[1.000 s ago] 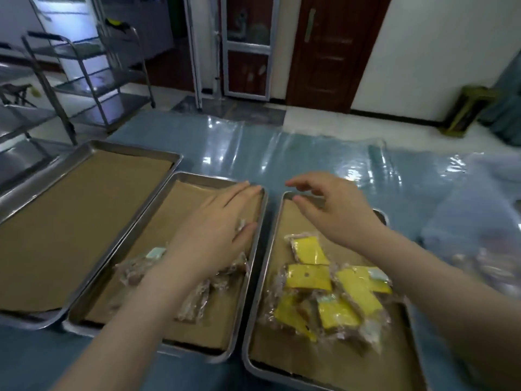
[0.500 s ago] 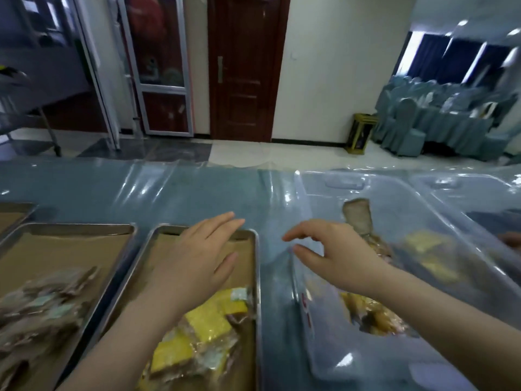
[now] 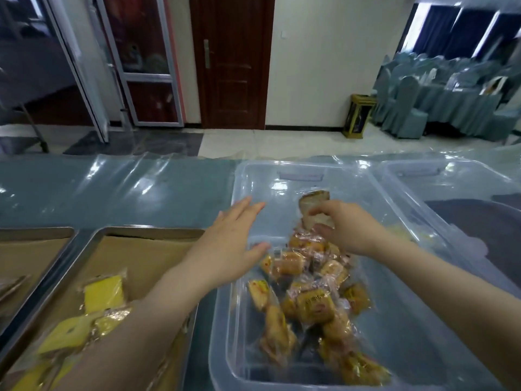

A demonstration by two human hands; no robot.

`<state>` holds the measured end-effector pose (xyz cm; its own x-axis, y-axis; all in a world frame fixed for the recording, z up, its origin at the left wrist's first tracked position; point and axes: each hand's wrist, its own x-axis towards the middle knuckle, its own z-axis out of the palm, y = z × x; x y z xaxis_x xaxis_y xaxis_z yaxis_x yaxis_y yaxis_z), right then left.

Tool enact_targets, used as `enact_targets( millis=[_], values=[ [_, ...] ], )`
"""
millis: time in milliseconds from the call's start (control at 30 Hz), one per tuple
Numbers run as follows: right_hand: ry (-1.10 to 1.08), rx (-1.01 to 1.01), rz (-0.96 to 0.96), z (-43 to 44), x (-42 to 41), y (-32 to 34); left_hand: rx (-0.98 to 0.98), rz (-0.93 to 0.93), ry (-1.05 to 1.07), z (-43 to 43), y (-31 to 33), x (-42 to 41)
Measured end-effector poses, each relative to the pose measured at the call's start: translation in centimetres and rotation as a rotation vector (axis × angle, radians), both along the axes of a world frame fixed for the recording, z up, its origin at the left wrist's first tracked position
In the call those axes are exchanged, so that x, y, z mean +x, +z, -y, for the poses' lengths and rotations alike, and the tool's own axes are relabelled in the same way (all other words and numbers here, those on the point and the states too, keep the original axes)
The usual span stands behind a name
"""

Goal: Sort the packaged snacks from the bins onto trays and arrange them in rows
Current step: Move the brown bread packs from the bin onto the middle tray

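Note:
A clear plastic bin [image 3: 394, 342] in front of me holds several orange-wrapped snacks [image 3: 313, 303] heaped in its middle. My right hand [image 3: 346, 227] is inside the bin, fingers pinched on a brownish wrapped snack [image 3: 313, 201] at the top of the heap. My left hand [image 3: 228, 244] hovers over the bin's left rim, palm down, fingers spread, holding nothing. To the left, a metal tray [image 3: 93, 244] lined with brown paper carries several yellow-wrapped snacks [image 3: 104, 292], partly hidden by my left forearm.
A second metal tray [image 3: 36, 235] lies at the far left edge. Another clear bin [image 3: 451, 182] stands at the right, touching the first. The table wears a blue cloth under clear plastic sheet [image 3: 112, 187]. Beyond are doors, a small bin and covered chairs.
My view has swung right from the trays to the bin. My right hand moved into the bin and closed on the brownish snack; my left hand moved from the tray to the bin's rim.

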<state>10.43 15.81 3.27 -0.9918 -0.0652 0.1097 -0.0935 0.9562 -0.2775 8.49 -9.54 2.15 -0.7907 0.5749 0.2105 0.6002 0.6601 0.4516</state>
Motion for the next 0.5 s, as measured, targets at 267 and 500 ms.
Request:
enact_targets(
  millis=[267, 500],
  values=[
    [-0.11, 0.221, 0.162, -2.9, -9.0, -4.8, -0.184, -0.015, 0.12, -1.9, -3.3, -1.3],
    [-0.125, 0.356, 0.174, -3.6, -9.8, -7.7, -0.204, 0.008, 0.141, -1.7, -2.8, -1.1]
  ],
)
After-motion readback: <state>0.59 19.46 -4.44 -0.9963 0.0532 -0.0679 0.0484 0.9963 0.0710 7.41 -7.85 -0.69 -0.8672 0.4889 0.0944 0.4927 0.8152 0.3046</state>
